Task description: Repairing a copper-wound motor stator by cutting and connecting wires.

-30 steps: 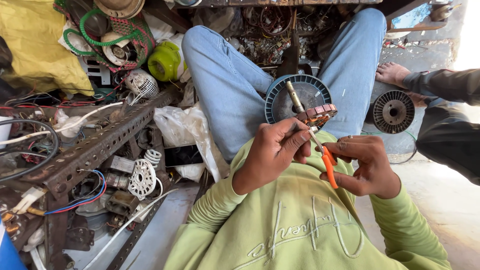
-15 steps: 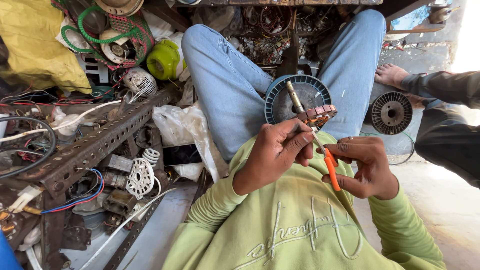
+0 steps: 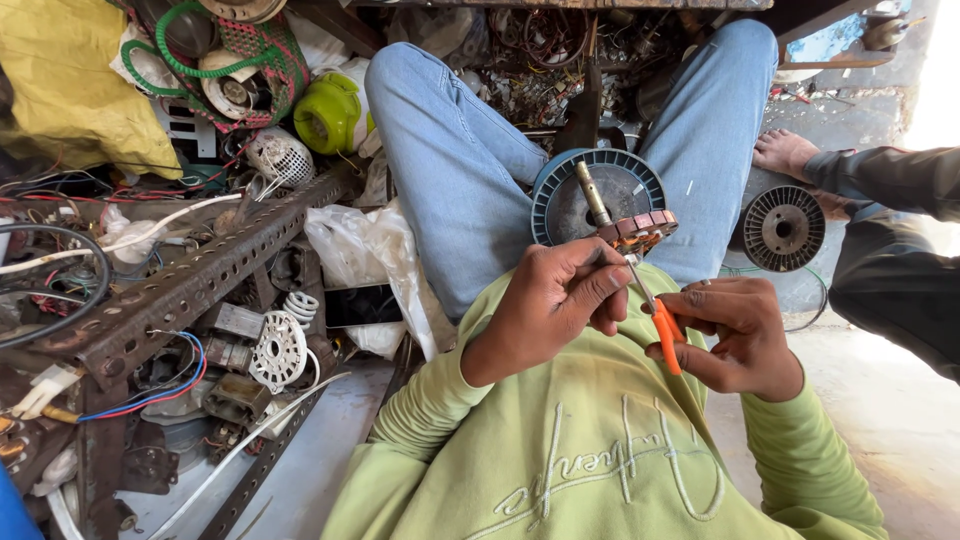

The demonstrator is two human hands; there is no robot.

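Observation:
My left hand (image 3: 560, 300) is closed on a small motor winding (image 3: 640, 228) with copper coils and a metal shaft that sticks up and away from me. My right hand (image 3: 740, 340) grips orange-handled scissors (image 3: 662, 330); their thin metal tip reaches up to the underside of the winding, beside my left fingers. Both hands hover over my lap, above my light green sweatshirt. Behind the winding, a round blue-rimmed motor housing (image 3: 560, 195) rests between my jeans-clad legs.
A rusty perforated angle-iron frame (image 3: 200, 280) runs along the left, heaped with wires, coils, white fan parts (image 3: 278, 350) and a lime-green housing (image 3: 325, 112). A round dark stator (image 3: 783, 228) lies at right by another person's bare foot (image 3: 790, 152) and dark sleeve (image 3: 890, 180).

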